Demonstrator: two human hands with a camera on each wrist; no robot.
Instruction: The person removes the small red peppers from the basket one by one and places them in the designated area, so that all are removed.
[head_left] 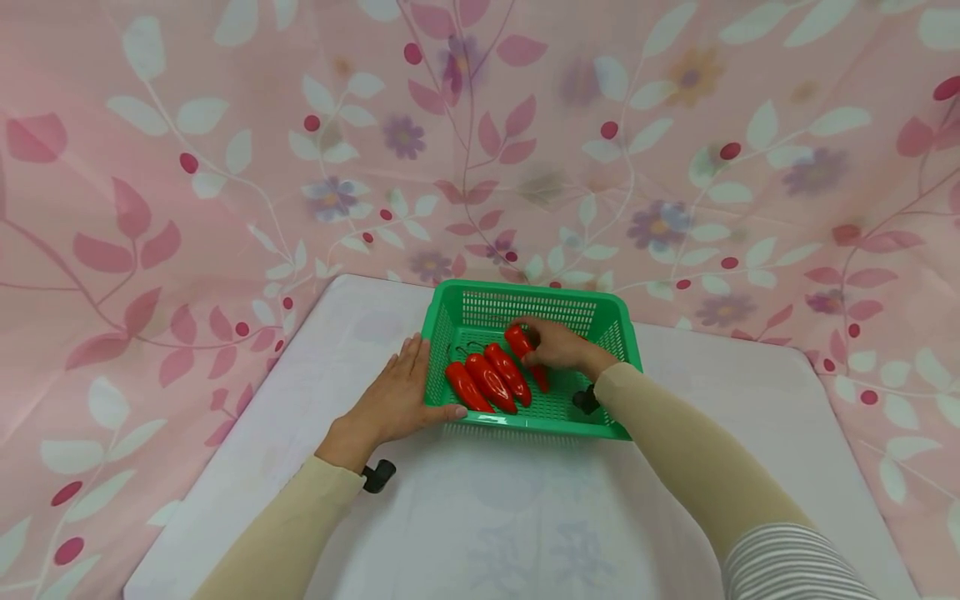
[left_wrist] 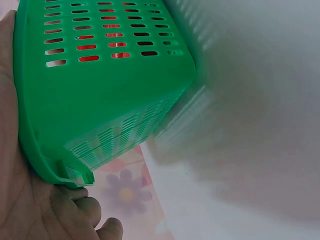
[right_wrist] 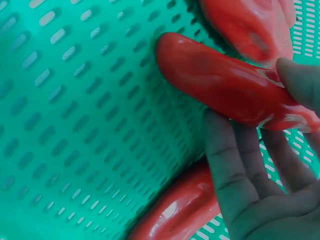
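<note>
A green plastic basket (head_left: 517,423) holds several glossy red peppers. Three of them, among them a middle pepper (head_left: 491,383), lie side by side in its left half. Between the thumb and fingers of my right hand (head_left: 558,343) is another red pepper (right_wrist: 215,82), tilted inside the basket. Close below those fingers in the right wrist view lies one more pepper (right_wrist: 180,207). My left hand (head_left: 393,396) rests against the basket's left side with fingers extended and the thumb along the front rim. The left wrist view shows the basket's slotted outer wall (left_wrist: 110,85) beside that hand.
The basket stands at the back of a white-covered table (head_left: 480,517). Behind it hangs a pink floral cloth (head_left: 480,150). Dark wrist devices sit on both arms, one of them a black device (head_left: 378,476) under the left wrist.
</note>
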